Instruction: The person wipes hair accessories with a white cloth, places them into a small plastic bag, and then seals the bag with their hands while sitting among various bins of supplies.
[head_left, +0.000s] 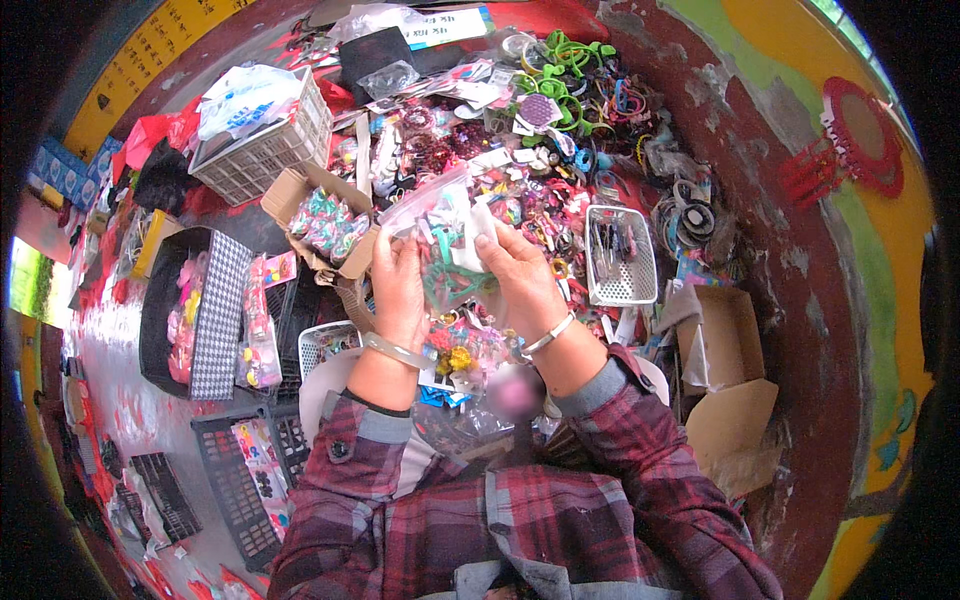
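A clear plastic zip bag with green, white and pinkish small pieces inside is held up in front of me. My left hand is closed on the bag's left edge, thumb uppermost. On the other side my right hand pinches the bag's right side together with a white strip; whether the strip is inside or outside the bag I cannot tell. Beneath my wrists lies a yellow decorated piece among small colourful accessories. The fingertips behind the bag are partly hidden.
A large heap of hair accessories spreads beyond my hands. A white plastic basket stands at right, near an open cardboard box. On the left are a cardboard box of packets, a grey crate and a houndstooth bin.
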